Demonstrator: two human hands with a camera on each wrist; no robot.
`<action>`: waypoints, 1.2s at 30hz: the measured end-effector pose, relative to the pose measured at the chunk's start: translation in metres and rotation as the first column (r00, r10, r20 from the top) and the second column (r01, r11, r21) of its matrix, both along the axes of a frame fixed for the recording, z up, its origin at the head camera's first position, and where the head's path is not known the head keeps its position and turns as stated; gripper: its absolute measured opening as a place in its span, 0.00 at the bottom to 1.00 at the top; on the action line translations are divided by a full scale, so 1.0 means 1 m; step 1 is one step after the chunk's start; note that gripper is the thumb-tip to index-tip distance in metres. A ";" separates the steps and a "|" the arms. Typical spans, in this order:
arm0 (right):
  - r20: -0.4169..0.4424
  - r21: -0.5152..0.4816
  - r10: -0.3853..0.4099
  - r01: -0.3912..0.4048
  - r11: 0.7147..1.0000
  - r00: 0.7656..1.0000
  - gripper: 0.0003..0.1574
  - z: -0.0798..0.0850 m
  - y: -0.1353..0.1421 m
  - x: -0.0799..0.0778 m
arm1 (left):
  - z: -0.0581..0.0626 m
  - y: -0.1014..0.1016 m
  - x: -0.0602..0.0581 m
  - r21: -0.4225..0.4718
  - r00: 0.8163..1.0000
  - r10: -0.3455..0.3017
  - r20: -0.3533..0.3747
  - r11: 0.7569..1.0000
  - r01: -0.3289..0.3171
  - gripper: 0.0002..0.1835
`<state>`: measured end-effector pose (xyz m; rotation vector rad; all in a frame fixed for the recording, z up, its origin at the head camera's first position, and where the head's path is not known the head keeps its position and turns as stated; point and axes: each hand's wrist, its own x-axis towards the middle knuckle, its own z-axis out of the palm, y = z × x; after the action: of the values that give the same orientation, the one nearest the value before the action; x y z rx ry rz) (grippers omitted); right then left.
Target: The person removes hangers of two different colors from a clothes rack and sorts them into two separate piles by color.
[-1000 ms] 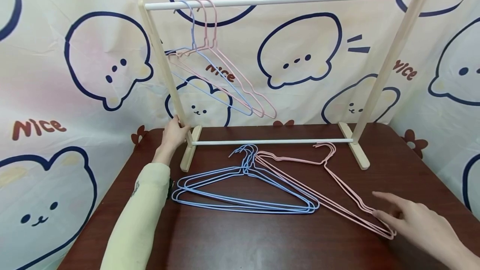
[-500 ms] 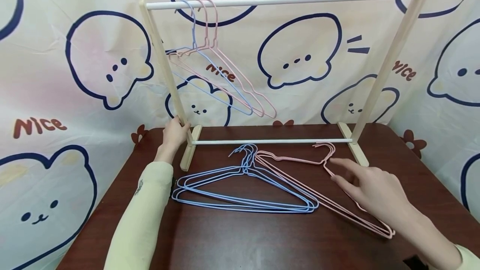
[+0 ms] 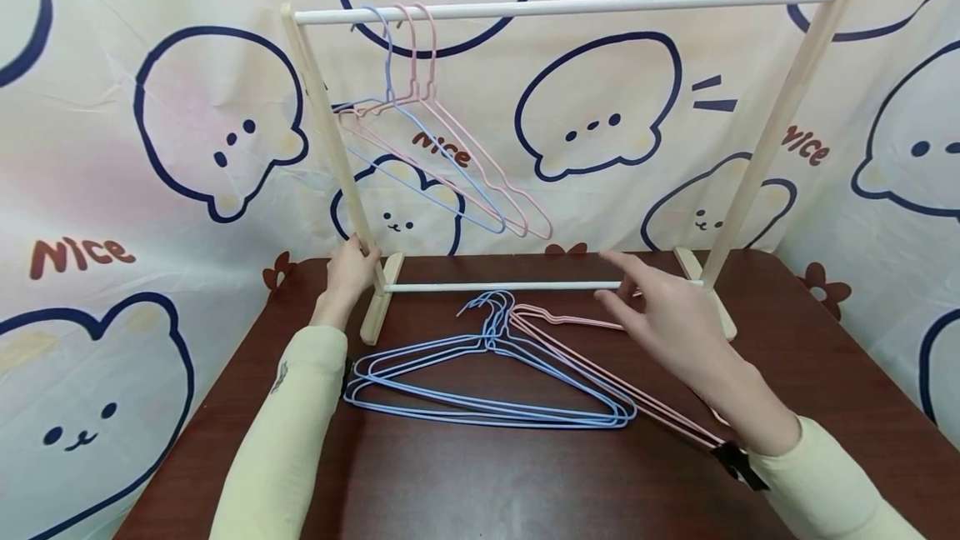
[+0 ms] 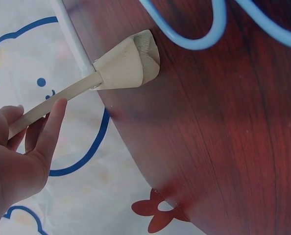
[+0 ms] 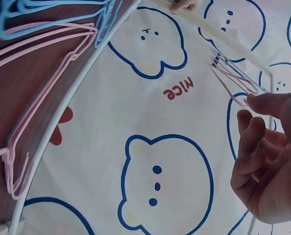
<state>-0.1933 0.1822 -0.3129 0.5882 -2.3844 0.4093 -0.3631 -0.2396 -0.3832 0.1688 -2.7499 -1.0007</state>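
A wooden rack with white rails stands on the table, and my left hand (image 3: 349, 277) grips its left post (image 4: 79, 87) low down. Over the pink wire hangers (image 3: 588, 321) on the table, in front of the rack's lower rail, is my right hand (image 3: 667, 315). Its thumb and index finger are apart, with nothing between them; in the head view it hides the pink hooks, which show in the right wrist view. Several blue wire hangers (image 3: 492, 333) lie stacked left of the pink ones. From the top rail hang one blue hanger (image 3: 388, 77) and two pink hangers (image 3: 431, 77).
The white top rail (image 3: 600, 4) spans between the posts, its hangers all near the left end. A white lower rail (image 3: 465, 286) joins the feet. Behind the dark wood table (image 3: 487, 482) is a cartoon-printed cloth (image 3: 600, 215).
My right hand has moved left and away from me, from the pink hangers' near right corner to above their hooks. My left hand stays on the post; the hangers lie as before.
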 end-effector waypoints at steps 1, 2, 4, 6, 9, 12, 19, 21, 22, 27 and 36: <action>-0.002 -0.009 -0.002 0.002 1.000 1.000 0.32 0.000 -0.003 -0.003 | 0.000 0.000 0.000 0.006 1.000 -0.001 0.001 1.000 0.001 0.24; -0.004 -0.013 -0.006 0.006 1.000 1.000 0.33 0.001 -0.007 -0.007 | -0.001 0.000 0.000 0.013 1.000 -0.003 0.003 1.000 0.003 0.24; -0.010 -0.023 -0.006 0.006 1.000 1.000 0.35 0.001 -0.013 -0.013 | -0.001 0.000 0.000 0.019 1.000 -0.006 0.003 1.000 0.006 0.24; -0.024 -0.031 -0.005 0.005 1.000 1.000 0.37 0.001 -0.019 -0.020 | -0.001 0.000 0.000 0.034 1.000 -0.015 -0.001 0.999 0.015 0.24; -0.043 -0.054 0.005 -0.007 0.999 0.999 0.39 0.003 -0.027 -0.030 | -0.001 0.000 -0.001 0.064 1.000 -0.024 -0.014 0.998 0.025 0.24; -0.042 -0.068 0.007 -0.010 0.998 0.999 0.42 0.005 -0.035 -0.039 | 0.000 0.001 -0.002 0.104 0.999 -0.031 -0.032 0.994 0.035 0.24; -0.002 -0.063 -0.002 0.002 0.998 1.000 0.50 0.010 -0.053 -0.054 | 0.004 0.009 -0.004 0.303 0.990 -0.014 -0.139 0.951 0.056 0.24; -0.004 -0.063 0.007 -0.007 0.998 1.000 0.51 0.010 -0.058 -0.060 | 0.005 0.009 -0.003 0.332 0.984 -0.004 -0.178 0.941 0.063 0.24; -0.012 -0.065 0.014 -0.015 0.998 1.000 0.51 0.010 -0.060 -0.063 | 0.005 0.009 -0.003 0.334 0.981 0.000 -0.195 0.940 0.066 0.23; -0.051 -0.081 0.052 -0.056 0.995 0.997 0.52 0.006 -0.070 -0.076 | 0.004 0.007 -0.002 0.345 0.978 -0.013 -0.210 0.935 0.087 0.23; -0.147 -0.129 0.092 -0.112 0.985 0.985 0.38 0.004 -0.075 -0.079 | 0.002 0.005 -0.003 0.316 0.980 -0.049 -0.195 0.942 0.110 0.23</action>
<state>-0.2728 0.1067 -0.3085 0.6559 -2.1786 0.5535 -0.3659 -0.2346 -0.3811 0.0126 -2.4257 -1.4141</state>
